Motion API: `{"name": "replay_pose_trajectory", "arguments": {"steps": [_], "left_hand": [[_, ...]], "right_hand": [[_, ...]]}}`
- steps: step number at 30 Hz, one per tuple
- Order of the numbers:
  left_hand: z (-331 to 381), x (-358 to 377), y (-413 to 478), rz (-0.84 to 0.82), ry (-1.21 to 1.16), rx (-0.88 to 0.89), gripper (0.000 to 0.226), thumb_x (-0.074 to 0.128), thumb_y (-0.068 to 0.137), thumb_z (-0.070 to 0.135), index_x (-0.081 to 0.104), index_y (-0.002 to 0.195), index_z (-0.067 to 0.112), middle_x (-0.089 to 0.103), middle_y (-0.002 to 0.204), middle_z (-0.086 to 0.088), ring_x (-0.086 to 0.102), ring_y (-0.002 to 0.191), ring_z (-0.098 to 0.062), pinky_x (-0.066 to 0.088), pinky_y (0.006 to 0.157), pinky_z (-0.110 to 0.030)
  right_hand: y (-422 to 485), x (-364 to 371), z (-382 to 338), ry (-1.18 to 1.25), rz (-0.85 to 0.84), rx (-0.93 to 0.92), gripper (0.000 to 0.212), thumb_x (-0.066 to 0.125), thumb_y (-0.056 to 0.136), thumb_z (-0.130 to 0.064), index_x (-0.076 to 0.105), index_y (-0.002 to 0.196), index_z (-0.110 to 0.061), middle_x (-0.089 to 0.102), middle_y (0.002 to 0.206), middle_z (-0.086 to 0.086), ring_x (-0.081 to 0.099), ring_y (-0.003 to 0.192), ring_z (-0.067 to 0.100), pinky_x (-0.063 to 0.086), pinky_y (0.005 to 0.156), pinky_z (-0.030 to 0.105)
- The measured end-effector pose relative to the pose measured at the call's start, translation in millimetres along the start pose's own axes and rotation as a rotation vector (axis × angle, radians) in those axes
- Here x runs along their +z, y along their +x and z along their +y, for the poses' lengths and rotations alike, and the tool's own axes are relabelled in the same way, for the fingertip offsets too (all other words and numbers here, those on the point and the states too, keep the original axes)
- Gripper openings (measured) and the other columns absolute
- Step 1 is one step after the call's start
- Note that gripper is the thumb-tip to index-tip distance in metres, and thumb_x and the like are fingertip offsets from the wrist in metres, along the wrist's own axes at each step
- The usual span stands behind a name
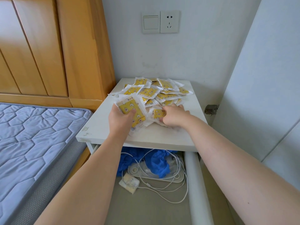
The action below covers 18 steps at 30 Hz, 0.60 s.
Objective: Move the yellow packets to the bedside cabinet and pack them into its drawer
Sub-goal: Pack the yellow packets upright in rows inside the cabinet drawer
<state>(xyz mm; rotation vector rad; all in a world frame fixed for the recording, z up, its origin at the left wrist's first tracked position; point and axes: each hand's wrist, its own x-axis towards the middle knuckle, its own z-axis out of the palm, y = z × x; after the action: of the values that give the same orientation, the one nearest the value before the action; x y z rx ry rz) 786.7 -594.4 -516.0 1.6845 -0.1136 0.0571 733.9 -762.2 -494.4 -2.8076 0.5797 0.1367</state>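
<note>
My 2 arms are bare and reach forward, wide apart at the elbows and closer together at the wrists. My left hand (121,120) is turned so that the thumb (130,112) lies on top. It grips a stack of yellow packets (128,106), and its other fingers are hidden underneath. My right hand (175,117) is near it, back upward, with the wrist a little bent. Its fingers (167,108) are curled and pinch 1 packet (158,113) against the thumb. The 2 hands do not touch.
</note>
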Motion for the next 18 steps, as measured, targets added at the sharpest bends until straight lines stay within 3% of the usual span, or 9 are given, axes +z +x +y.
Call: {"name": "replay_pose_trajectory", "arguments": {"steps": [2,4,6,9,12,15,18], "left_hand": [[0,0,0,-0.001,0.001,-0.004,0.038,0.069,0.087,0.017,0.055,0.121,0.024,0.063,0.103,0.010,0.062,0.089,-0.009,0.043,0.055,-0.014],[0,0,0,0.000,0.000,-0.007,0.038,0.069,0.087,0.017,0.055,0.121,0.024,0.063,0.103,0.010,0.062,0.092,-0.011,0.045,0.058,-0.016],[0,0,1,0.000,-0.003,-0.011,0.038,0.069,0.087,0.017,0.055,0.121,0.024,0.063,0.103,0.009,0.063,0.093,-0.012,0.046,0.059,-0.017],[0,0,1,-0.002,0.008,-0.007,0.039,0.069,0.087,0.018,0.056,0.123,0.024,0.063,0.105,0.009,0.063,0.092,-0.011,0.046,0.057,-0.015],[-1,0,1,-0.001,0.012,0.002,0.039,0.068,0.088,0.018,0.055,0.124,0.024,0.064,0.105,0.009,0.063,0.090,-0.010,0.043,0.054,-0.013],[0,2,0,-0.010,0.019,0.002,0.040,0.068,0.087,0.018,0.055,0.125,0.023,0.065,0.108,0.007,0.063,0.093,-0.011,0.043,0.054,-0.013],[4,3,-7,-0.041,0.030,-0.003,0.040,0.067,0.088,0.017,0.054,0.124,0.023,0.063,0.107,0.007,0.062,0.093,-0.012,0.042,0.055,-0.014]], "right_hand": [[3,-12,-7,-0.074,-0.058,0.028,0.053,0.056,0.086,-0.039,0.044,0.133,-0.017,0.040,0.141,0.010,0.028,0.135,0.032,0.028,0.107,0.048],[3,-22,-12,-0.090,-0.142,0.006,0.053,0.065,0.083,-0.044,0.051,0.122,-0.010,0.053,0.117,0.007,0.050,0.110,0.026,0.042,0.090,0.036],[0,-32,-16,-0.097,-0.203,-0.005,0.061,0.067,0.083,-0.047,0.051,0.126,-0.007,0.055,0.114,0.007,0.051,0.095,0.023,0.042,0.080,0.031],[-6,-39,-17,-0.140,-0.247,0.030,0.077,0.065,0.081,-0.056,0.045,0.136,-0.007,0.050,0.136,0.010,0.052,0.112,0.027,0.042,0.091,0.033],[-9,-37,-15,-0.069,-0.278,0.078,0.085,0.067,0.076,-0.060,0.044,0.138,-0.008,0.045,0.142,0.009,0.048,0.123,0.028,0.041,0.096,0.034],[-11,-36,-14,0.163,-0.211,0.100,0.066,0.068,0.079,-0.054,0.054,0.127,-0.009,0.052,0.135,0.010,0.052,0.109,0.025,0.041,0.091,0.033],[-11,-24,-8,0.571,-0.149,0.168,0.060,0.064,0.089,-0.035,0.045,0.136,-0.003,0.046,0.141,0.013,0.046,0.127,0.029,0.037,0.102,0.040]]}}
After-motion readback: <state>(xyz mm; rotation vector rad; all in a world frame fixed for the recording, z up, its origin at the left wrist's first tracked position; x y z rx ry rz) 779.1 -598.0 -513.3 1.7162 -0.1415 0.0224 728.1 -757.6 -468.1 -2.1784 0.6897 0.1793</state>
